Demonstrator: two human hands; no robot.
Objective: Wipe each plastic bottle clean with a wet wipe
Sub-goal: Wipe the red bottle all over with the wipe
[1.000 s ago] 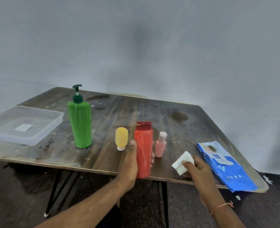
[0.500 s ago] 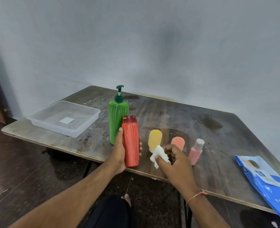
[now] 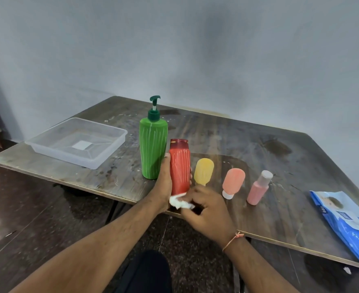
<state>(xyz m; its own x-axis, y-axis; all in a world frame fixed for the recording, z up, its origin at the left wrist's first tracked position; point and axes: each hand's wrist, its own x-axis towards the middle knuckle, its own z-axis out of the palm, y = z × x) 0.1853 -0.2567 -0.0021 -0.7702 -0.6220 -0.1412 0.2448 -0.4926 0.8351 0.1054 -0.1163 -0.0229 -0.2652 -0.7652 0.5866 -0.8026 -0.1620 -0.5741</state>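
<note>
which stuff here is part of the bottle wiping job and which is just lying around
Part of the job: red bottle, white wet wipe, green pump bottle, yellow bottle, salmon tube, pink bottle, blue wipes pack.

Just lying about: clear plastic tray.

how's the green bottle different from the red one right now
The green bottle is taller with a pump top; the red bottle is shorter with a flat cap. The green one stands untouched on the table; the left hand grips the red one while the right hand holds a wipe at its base. Both are upright and ribbed.
</note>
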